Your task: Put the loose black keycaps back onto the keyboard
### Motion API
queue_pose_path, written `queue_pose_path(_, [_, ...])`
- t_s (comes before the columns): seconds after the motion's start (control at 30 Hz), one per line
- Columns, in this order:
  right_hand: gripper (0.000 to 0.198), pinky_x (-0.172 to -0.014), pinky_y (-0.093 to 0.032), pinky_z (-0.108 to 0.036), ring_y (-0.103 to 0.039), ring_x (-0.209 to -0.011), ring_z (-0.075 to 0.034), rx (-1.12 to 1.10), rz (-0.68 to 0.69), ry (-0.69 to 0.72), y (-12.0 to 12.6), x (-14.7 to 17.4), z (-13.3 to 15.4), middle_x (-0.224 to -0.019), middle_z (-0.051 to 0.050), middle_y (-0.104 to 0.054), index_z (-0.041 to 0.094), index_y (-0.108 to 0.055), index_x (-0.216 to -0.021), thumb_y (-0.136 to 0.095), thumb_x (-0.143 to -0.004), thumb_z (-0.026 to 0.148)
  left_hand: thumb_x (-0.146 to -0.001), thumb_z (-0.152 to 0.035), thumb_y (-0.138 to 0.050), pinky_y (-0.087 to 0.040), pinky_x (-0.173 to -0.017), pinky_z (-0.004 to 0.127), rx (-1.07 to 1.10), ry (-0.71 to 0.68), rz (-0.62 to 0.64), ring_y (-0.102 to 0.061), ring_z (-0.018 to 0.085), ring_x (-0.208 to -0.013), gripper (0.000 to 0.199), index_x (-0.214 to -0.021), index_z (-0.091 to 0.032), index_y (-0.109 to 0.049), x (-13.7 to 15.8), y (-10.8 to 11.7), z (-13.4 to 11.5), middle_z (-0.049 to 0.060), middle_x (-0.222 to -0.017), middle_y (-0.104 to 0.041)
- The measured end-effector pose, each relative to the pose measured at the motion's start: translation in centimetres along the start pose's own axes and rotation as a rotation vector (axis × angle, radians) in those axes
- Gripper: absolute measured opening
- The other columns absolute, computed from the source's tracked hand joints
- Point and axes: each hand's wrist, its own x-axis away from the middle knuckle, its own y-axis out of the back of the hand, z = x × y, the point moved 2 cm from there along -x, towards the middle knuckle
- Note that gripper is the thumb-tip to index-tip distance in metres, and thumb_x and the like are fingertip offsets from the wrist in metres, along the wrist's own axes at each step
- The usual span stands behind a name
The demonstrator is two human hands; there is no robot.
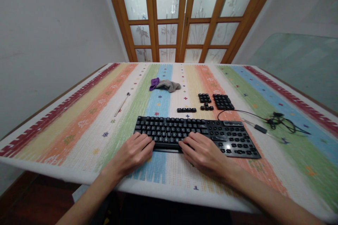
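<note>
A black keyboard (169, 130) lies on the striped tablecloth in front of me. Its main block has keycaps on, while the right section shows bare switches. My left hand (138, 149) grips the keyboard's front left corner, fingers bent together over the edge. My right hand (202, 151) holds the front edge near the middle, its fingers curled likewise. The undersides of both hands are hidden. Behind the keyboard lie loose black keycaps: a number-pad group (223, 102), a smaller group (204, 98), arrow keycaps (206, 107) and a short row (186, 110).
A grey and purple cloth (166, 85) lies crumpled farther back. At the left rests a thin stick with a dark tip (121, 104). The keyboard's cable (281, 123) is bundled at the right, near a slim tool with a dark handle (260, 128).
</note>
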Motion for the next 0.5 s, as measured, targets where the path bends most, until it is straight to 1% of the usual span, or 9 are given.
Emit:
queue_pose_path(0.1, [0.021, -0.062, -0.043, -0.033, -0.053, -0.072, -0.02, 0.073, -0.027, 0.045, 0.11, -0.27, 0.2, -0.075, -0.008, -0.062, 0.008, -0.067, -0.092, -0.047, -0.095, 0.007, -0.095, -0.006, -0.049, -0.052, -0.068, 0.036, -0.001, 0.001, 0.015, -0.059, 0.02, -0.077, 0.014, -0.096, -0.01, -0.063, -0.09, -0.07, -0.08, 0.007, -0.082, -0.064])
queue_pose_path(0.23, [0.026, -0.061, -0.042, -0.033, -0.053, -0.072, -0.019, 0.116, -0.04, 0.079, 0.05, -0.59, 0.39, -0.074, -0.008, -0.062, 0.009, -0.067, -0.089, -0.042, -0.096, 0.005, -0.096, -0.007, -0.048, -0.051, -0.069, 0.036, -0.013, -0.011, 0.044, -0.06, 0.02, -0.078, 0.015, -0.103, -0.009, -0.062, -0.23, 0.0, -0.28, 0.008, -0.085, -0.065])
queue_pose_path(0.33, [0.026, -0.059, -0.04, -0.033, -0.053, -0.07, -0.019, 0.129, -0.05, 0.089, 0.07, -0.74, 0.42, -0.073, -0.007, -0.061, 0.009, -0.067, -0.088, -0.042, -0.096, 0.005, -0.099, -0.008, -0.044, -0.051, -0.069, 0.035, -0.015, -0.018, 0.068, -0.06, 0.02, -0.078, 0.018, -0.102, -0.01, -0.062, -0.35, 0.09, -0.42, 0.007, -0.085, -0.065])
queue_pose_path(0.5, [0.028, -0.059, -0.041, -0.032, -0.053, -0.07, -0.019, 0.117, -0.052, 0.099, 0.27, -0.75, 0.34, -0.074, -0.008, -0.061, 0.009, -0.066, -0.086, -0.041, -0.096, 0.003, -0.101, -0.009, -0.04, -0.051, -0.068, 0.035, 0.005, -0.018, 0.067, -0.06, 0.02, -0.079, 0.022, -0.103, -0.01, -0.062, -0.36, 0.21, -0.45, 0.008, -0.086, -0.065])
